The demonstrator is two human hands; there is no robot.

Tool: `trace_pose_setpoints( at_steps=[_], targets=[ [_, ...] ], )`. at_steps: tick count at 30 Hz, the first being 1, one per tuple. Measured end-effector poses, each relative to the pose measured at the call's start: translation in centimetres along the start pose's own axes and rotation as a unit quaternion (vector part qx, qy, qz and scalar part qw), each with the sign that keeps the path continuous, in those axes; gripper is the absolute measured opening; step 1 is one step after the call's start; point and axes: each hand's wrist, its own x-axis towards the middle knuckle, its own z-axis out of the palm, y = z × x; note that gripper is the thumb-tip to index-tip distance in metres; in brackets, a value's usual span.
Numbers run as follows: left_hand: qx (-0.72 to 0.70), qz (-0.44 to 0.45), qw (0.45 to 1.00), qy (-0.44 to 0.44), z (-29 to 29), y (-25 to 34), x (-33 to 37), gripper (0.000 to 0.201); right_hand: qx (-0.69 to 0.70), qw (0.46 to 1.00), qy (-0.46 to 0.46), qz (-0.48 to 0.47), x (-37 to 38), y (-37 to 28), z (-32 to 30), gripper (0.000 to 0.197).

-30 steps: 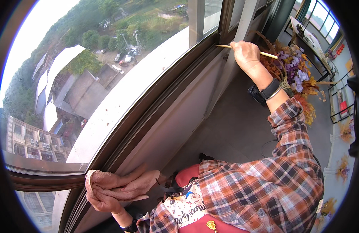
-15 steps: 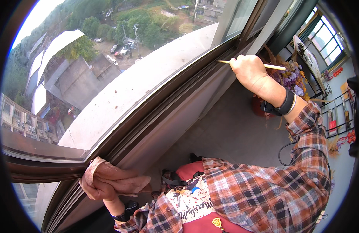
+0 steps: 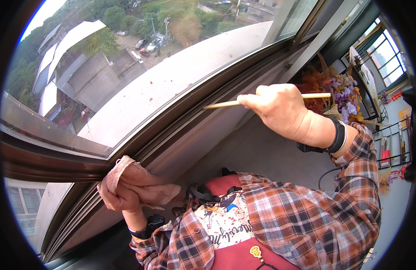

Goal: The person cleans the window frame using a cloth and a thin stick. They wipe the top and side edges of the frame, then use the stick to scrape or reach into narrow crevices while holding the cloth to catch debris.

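My right hand [image 3: 280, 110] grips a thin wooden stick [image 3: 221, 104] held level, its tip pointing left toward the dark window track [image 3: 181, 121]. My left hand [image 3: 120, 193] is closed around a crumpled pinkish cloth [image 3: 140, 182], pressed against the lower window frame [image 3: 50, 166] at the left. Both forearms wear plaid sleeves and dark wristbands. A red apron with a printed patch covers my chest at the bottom.
A large glass pane [image 3: 127, 58] looks out over roofs, trees and parked cars far below. Dried orange and purple flowers [image 3: 338, 96] stand at the right by the wall. A metal rack [image 3: 395, 148] and further windows lie at the far right.
The view has swung nearer to the window. My right hand with the stick has come down and left along the track. My left hand has bunched the cloth up against the frame.
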Motion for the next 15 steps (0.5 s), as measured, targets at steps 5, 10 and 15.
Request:
trace_pose_setpoints(
  at_steps=[5, 10, 15],
  targets=[
    [-0.019, 0.016, 1.0, -0.003, 0.2, -0.3, -0.2, 0.019, 0.071, 0.997, 0.02, -0.017, 0.0, -2.4, 1.9, 0.021],
    [0.009, 0.024, 1.0, -0.019, 0.1, -0.3, 0.0, 0.014, 0.102, 0.99, 0.076, -0.058, 1.4, -3.1, 4.2, 0.02],
    [0.029, 0.019, 0.999, -0.04, 0.0, 0.6, 1.1, 0.011, 0.192, 0.978, 0.083, -0.019, 1.7, -1.2, 5.2, 0.014]
  ],
)
